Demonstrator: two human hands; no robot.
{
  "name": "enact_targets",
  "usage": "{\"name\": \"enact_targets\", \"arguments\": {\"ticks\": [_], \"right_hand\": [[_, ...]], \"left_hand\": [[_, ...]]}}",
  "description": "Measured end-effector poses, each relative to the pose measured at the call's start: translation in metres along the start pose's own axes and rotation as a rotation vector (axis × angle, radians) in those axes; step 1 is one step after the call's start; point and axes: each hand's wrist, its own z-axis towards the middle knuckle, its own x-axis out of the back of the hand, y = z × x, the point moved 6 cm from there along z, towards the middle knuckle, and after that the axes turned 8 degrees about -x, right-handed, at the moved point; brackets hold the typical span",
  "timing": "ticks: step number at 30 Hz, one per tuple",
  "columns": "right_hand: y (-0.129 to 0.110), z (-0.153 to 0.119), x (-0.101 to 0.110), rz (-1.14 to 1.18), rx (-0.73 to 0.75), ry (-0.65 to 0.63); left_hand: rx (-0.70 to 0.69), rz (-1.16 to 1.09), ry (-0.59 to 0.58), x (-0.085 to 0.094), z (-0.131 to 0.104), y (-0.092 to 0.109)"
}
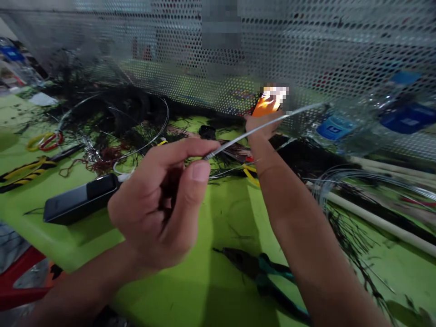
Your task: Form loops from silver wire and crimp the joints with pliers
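My left hand (156,204) is closed in a pinch, thumb and forefinger on one end of a thin pale wire rod (259,129). Near the fingertips the rod has a dark, wound part; its far end slants up to the right. My right hand (264,125) reaches far forward, its fingers around the lower end of a phone (267,104) with a bright orange screen. Part of those fingers is hidden. Below, between my forearms, green-handled pliers (254,268) lie on the green tabletop (190,290).
A perforated metal panel (163,41) stands behind the table. A black power bank (81,200), yellow-black pliers (29,172) and red-yellow scissors (47,141) lie left. Right are water bottles (335,127), coiled wire (374,175) and pale rods (384,222). Dark fibre strands (112,104) are heaped at the back.
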Motion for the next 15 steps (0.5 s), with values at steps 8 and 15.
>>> {"name": "enact_targets", "arguments": {"ticks": [8, 15], "right_hand": [[0.013, -0.001, 0.006, -0.014, -0.301, 0.269], [0.023, 0.0, 0.039, -0.138, -0.101, 0.055]], "left_hand": [[-0.004, 0.025, -0.088, -0.004, 0.006, 0.004], [0.105, -0.247, -0.308, -0.01, 0.011, -0.002]]}}
